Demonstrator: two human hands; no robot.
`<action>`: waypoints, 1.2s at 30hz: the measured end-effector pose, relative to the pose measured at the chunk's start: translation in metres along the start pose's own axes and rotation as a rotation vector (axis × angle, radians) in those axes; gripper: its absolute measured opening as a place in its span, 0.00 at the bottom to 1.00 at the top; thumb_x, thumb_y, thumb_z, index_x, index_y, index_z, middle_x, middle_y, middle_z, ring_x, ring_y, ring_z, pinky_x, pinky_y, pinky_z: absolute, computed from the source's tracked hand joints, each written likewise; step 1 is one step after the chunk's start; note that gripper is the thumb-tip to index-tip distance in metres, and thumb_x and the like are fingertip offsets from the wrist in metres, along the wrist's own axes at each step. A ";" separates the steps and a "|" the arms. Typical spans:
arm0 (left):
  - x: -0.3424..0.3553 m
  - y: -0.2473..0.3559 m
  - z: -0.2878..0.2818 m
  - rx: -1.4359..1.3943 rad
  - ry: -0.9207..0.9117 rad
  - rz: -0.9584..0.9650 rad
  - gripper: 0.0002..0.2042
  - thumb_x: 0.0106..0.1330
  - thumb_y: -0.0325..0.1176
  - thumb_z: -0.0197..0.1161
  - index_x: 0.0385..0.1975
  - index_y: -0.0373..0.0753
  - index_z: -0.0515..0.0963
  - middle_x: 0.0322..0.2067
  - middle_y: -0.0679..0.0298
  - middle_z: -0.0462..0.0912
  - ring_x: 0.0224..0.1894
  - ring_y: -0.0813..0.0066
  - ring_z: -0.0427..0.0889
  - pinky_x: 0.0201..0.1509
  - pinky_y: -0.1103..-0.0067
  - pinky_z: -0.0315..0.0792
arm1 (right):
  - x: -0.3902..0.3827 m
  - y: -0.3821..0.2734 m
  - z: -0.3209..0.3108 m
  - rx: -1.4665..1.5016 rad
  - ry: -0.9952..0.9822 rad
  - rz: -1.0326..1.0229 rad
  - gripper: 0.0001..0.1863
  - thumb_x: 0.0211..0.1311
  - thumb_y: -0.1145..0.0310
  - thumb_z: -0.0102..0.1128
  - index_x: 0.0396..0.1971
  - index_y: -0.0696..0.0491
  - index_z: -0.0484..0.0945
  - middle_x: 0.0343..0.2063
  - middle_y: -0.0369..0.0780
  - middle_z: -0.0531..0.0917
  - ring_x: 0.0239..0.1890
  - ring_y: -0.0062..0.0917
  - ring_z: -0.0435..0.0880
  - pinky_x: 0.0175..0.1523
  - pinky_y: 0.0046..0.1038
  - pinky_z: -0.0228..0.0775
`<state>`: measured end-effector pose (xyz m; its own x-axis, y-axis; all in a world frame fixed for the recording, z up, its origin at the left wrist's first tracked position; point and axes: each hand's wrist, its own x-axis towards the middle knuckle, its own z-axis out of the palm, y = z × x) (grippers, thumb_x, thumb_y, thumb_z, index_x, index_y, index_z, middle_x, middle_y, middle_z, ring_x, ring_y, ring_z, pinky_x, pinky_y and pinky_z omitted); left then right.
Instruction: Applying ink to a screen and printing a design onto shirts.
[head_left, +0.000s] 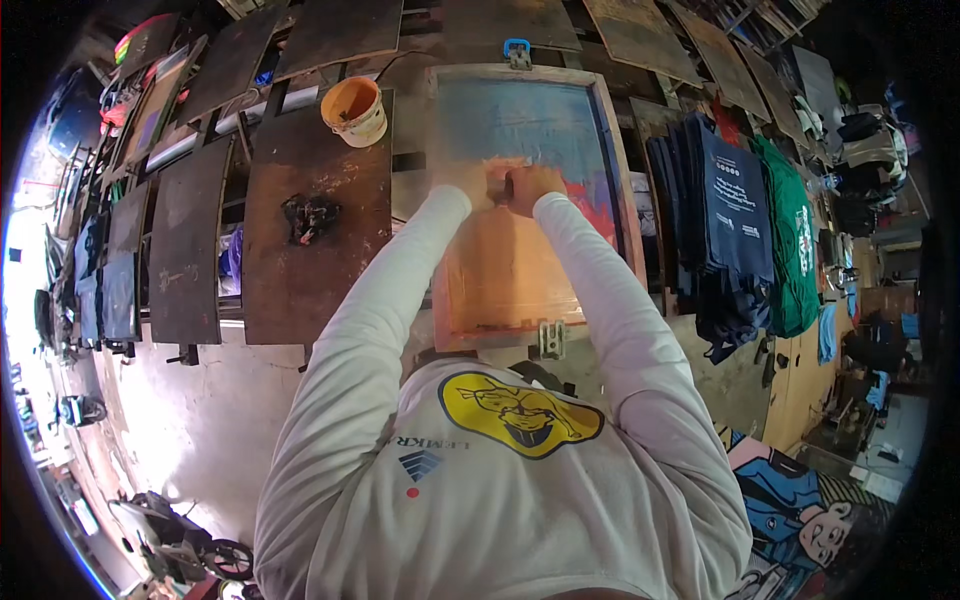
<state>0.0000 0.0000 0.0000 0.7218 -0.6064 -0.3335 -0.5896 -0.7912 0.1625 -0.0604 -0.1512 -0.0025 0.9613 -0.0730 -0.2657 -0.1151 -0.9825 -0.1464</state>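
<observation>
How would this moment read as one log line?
Left hand, right hand: close together over framed screen | Grip: unclear | Screen: bluish far end, orange near end | Bucket: on board left of screen

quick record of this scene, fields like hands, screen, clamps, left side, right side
left hand: over the screen, beside the right hand; grip unclear
right hand: curled, over the screen; what it may hold is mostly hidden
left hand spot: left hand
screen: blue-grey in its far part, orange in its near part
clamps: blue-handled clamp at far edge, metal clamp at near edge
left side: bucket and dark crumpled thing on a board
right side: navy cloth, green cloth
</observation>
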 end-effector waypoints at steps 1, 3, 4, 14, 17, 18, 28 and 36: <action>-0.006 0.002 -0.002 -0.022 0.066 0.015 0.32 0.47 0.56 0.73 0.50 0.43 0.79 0.48 0.55 0.84 0.52 0.61 0.83 0.57 0.68 0.75 | -0.001 -0.001 0.003 -0.029 0.002 -0.010 0.19 0.54 0.49 0.63 0.36 0.49 0.85 0.41 0.46 0.86 0.45 0.39 0.86 0.52 0.42 0.77; -0.022 0.008 -0.005 -0.045 0.134 0.037 0.29 0.46 0.54 0.73 0.45 0.42 0.82 0.45 0.54 0.85 0.49 0.60 0.84 0.54 0.67 0.76 | -0.008 0.001 0.011 -0.061 0.006 -0.014 0.18 0.55 0.51 0.61 0.36 0.49 0.85 0.41 0.45 0.86 0.44 0.40 0.86 0.51 0.42 0.78; -0.034 0.011 -0.005 -0.071 0.219 0.085 0.28 0.45 0.53 0.74 0.44 0.42 0.83 0.45 0.54 0.85 0.49 0.60 0.84 0.54 0.66 0.77 | -0.015 -0.001 0.018 -0.069 0.039 -0.005 0.17 0.55 0.51 0.61 0.36 0.48 0.85 0.40 0.45 0.86 0.43 0.40 0.86 0.50 0.42 0.78; -0.107 0.050 0.060 -0.043 0.368 0.072 0.20 0.48 0.48 0.71 0.36 0.42 0.85 0.36 0.55 0.87 0.42 0.57 0.86 0.49 0.66 0.79 | -0.114 -0.006 0.047 -0.181 0.087 -0.078 0.17 0.53 0.54 0.63 0.36 0.50 0.85 0.40 0.41 0.87 0.47 0.34 0.84 0.51 0.35 0.79; -0.115 0.055 0.094 -0.122 0.266 -0.024 0.20 0.48 0.49 0.70 0.36 0.42 0.85 0.35 0.55 0.87 0.42 0.57 0.86 0.48 0.65 0.79 | -0.140 -0.005 0.060 -0.118 0.132 -0.112 0.15 0.51 0.57 0.64 0.35 0.50 0.85 0.38 0.41 0.86 0.46 0.34 0.84 0.51 0.35 0.78; -0.122 0.057 0.102 -0.115 0.246 -0.032 0.20 0.48 0.49 0.70 0.36 0.42 0.85 0.35 0.55 0.87 0.42 0.57 0.86 0.48 0.65 0.79 | -0.149 -0.007 0.064 -0.114 0.110 -0.112 0.15 0.51 0.57 0.64 0.35 0.50 0.85 0.38 0.41 0.86 0.46 0.34 0.84 0.51 0.35 0.78; -0.139 0.056 0.078 -0.066 0.128 -0.010 0.22 0.49 0.49 0.70 0.38 0.41 0.85 0.37 0.53 0.86 0.43 0.55 0.85 0.50 0.66 0.78 | -0.146 0.000 0.049 -0.100 -0.009 -0.203 0.18 0.51 0.49 0.65 0.33 0.48 0.85 0.37 0.43 0.86 0.44 0.38 0.85 0.50 0.39 0.78; -0.040 0.004 0.007 0.049 0.305 0.120 0.23 0.47 0.52 0.68 0.34 0.39 0.85 0.35 0.51 0.86 0.40 0.53 0.85 0.48 0.63 0.78 | -0.034 0.000 0.001 -0.089 0.070 -0.106 0.21 0.53 0.43 0.65 0.34 0.44 0.86 0.38 0.43 0.87 0.42 0.40 0.86 0.49 0.40 0.78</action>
<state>-0.0337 0.0214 0.0076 0.7170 -0.6968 -0.0200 -0.6884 -0.7123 0.1368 -0.0932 -0.1491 0.0056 0.9824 0.0231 -0.1852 0.0075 -0.9964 -0.0845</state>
